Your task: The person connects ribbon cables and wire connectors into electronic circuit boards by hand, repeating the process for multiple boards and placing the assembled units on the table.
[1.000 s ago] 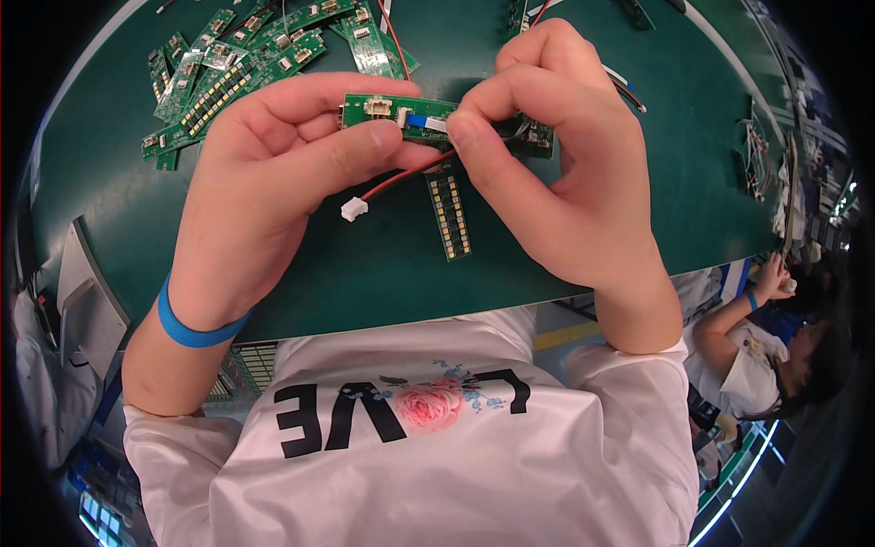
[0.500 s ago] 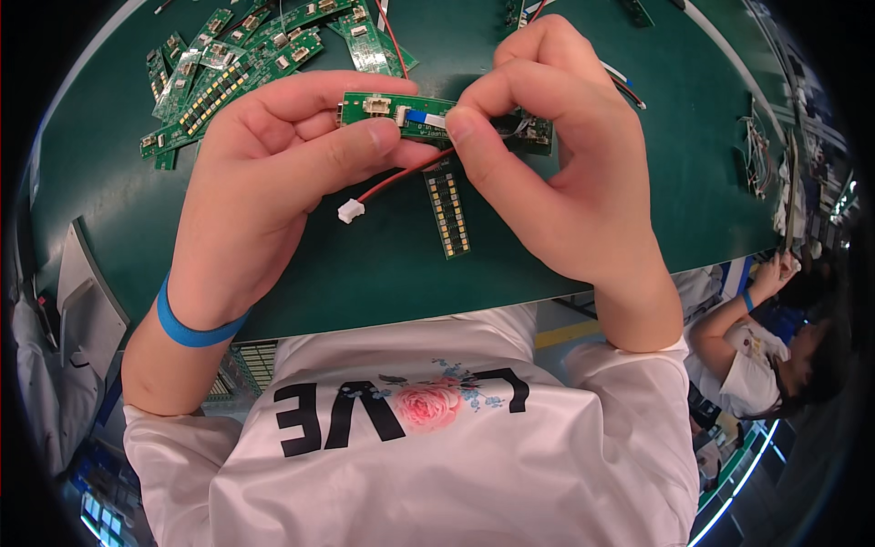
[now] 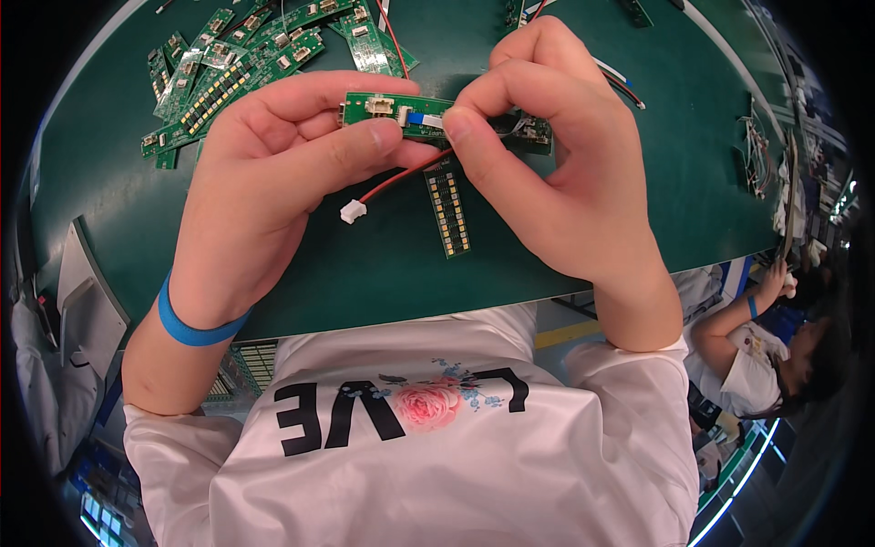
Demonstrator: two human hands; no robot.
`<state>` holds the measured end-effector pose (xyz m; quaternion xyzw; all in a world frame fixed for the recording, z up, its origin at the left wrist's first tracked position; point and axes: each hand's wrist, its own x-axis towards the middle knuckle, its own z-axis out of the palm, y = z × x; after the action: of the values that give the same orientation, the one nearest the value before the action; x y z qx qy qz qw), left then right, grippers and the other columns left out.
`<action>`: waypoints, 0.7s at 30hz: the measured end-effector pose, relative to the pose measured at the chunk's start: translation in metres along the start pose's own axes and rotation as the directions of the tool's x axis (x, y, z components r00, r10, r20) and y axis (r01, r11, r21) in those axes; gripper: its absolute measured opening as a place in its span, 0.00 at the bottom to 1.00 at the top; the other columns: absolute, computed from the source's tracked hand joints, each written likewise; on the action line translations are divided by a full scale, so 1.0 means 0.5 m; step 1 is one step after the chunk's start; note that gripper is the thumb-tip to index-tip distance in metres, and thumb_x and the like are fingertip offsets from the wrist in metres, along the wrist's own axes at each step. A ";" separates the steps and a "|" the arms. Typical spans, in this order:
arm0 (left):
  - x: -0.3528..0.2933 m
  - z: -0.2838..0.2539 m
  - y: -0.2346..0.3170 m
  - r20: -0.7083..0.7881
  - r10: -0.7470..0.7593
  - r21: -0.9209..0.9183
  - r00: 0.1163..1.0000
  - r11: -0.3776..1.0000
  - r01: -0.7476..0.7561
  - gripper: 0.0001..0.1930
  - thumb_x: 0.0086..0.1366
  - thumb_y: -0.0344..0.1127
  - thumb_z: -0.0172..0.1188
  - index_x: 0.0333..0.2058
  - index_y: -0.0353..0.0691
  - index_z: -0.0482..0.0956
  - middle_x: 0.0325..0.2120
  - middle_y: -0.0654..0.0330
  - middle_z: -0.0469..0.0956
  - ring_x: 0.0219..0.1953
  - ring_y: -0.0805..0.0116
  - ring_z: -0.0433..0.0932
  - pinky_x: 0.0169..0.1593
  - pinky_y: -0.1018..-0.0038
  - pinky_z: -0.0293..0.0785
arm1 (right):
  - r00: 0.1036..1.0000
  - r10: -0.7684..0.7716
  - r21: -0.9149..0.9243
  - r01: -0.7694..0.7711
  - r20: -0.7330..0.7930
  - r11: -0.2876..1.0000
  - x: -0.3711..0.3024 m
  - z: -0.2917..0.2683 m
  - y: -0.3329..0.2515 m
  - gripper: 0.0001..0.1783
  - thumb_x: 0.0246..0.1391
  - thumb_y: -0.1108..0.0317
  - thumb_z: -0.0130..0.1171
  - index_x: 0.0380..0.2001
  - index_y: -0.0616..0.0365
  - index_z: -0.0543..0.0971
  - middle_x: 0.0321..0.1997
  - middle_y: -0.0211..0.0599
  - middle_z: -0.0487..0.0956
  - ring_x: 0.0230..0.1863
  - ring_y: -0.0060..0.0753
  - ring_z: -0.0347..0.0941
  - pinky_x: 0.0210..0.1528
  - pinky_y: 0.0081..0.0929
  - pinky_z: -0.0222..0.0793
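My left hand [image 3: 283, 159] grips a green circuit board [image 3: 358, 101] by its left end, thumb in front and fingers behind. A flat ribbon cable [image 3: 428, 119] with a blue end meets a white connector [image 3: 404, 116] on that board; whether it is fully seated I cannot tell. Thumb and forefinger of my right hand [image 3: 556, 155] pinch the cable's other side. A red and black wire [image 3: 401, 177] with a white plug [image 3: 353, 211] hangs below the board. Under my hands lies a narrow LED strip board [image 3: 448, 214].
Several green circuit boards [image 3: 228, 87] lie piled at the far left of the green table [image 3: 365, 273]. A bundle of thin wires [image 3: 755, 155] rests near the right edge, and more wires [image 3: 624, 87] lie behind my right hand. Another person [image 3: 743, 351] sits at the right.
Both hands and the board are almost where they were. The hanging plug has shifted very slightly to the right. The other person's hand at the right has moved a little.
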<state>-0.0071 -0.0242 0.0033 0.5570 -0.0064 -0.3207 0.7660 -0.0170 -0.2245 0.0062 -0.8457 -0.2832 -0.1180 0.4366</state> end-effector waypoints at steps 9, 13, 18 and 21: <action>0.005 0.001 -0.011 0.012 -0.012 -0.050 1.000 0.999 0.013 0.16 0.60 0.27 0.55 0.47 0.32 0.72 0.35 0.54 0.80 0.40 0.68 0.79 0.50 0.74 0.73 | 1.000 -0.009 0.013 0.009 0.002 1.000 -0.002 0.007 0.004 0.04 0.42 0.78 0.60 0.25 0.63 0.76 0.27 0.32 0.65 0.30 0.25 0.62 0.32 0.19 0.57; 0.008 0.007 -0.010 -0.034 -0.017 0.017 0.999 1.000 0.017 0.14 0.59 0.27 0.56 0.45 0.32 0.74 0.32 0.58 0.79 0.35 0.74 0.78 0.44 0.78 0.73 | 0.997 0.059 -0.004 -0.059 0.051 0.998 -0.001 0.003 -0.008 0.04 0.44 0.78 0.60 0.26 0.63 0.75 0.28 0.32 0.65 0.31 0.24 0.63 0.33 0.18 0.58; 0.005 0.008 -0.007 -0.078 0.107 0.115 0.991 0.989 -0.097 0.12 0.58 0.27 0.57 0.41 0.32 0.76 0.28 0.63 0.77 0.28 0.79 0.72 0.35 0.83 0.67 | 0.976 0.215 0.062 -0.217 0.025 0.974 -0.001 -0.045 0.009 0.07 0.54 0.79 0.50 0.36 0.68 0.73 0.38 0.34 0.73 0.42 0.23 0.67 0.46 0.19 0.61; 0.004 0.010 0.003 -0.110 0.198 0.224 0.974 0.960 -0.170 0.10 0.57 0.25 0.58 0.39 0.31 0.77 0.28 0.62 0.76 0.28 0.79 0.71 0.34 0.83 0.66 | 0.977 0.140 0.014 -0.144 0.159 0.989 -0.009 -0.071 0.031 0.07 0.53 0.78 0.51 0.37 0.66 0.74 0.37 0.36 0.74 0.42 0.25 0.69 0.46 0.21 0.61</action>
<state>-0.0067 -0.0293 0.0060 0.6530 -0.0423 -0.2079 0.7271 -0.0099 -0.2617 0.0150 -0.8648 -0.2571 -0.0157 0.4311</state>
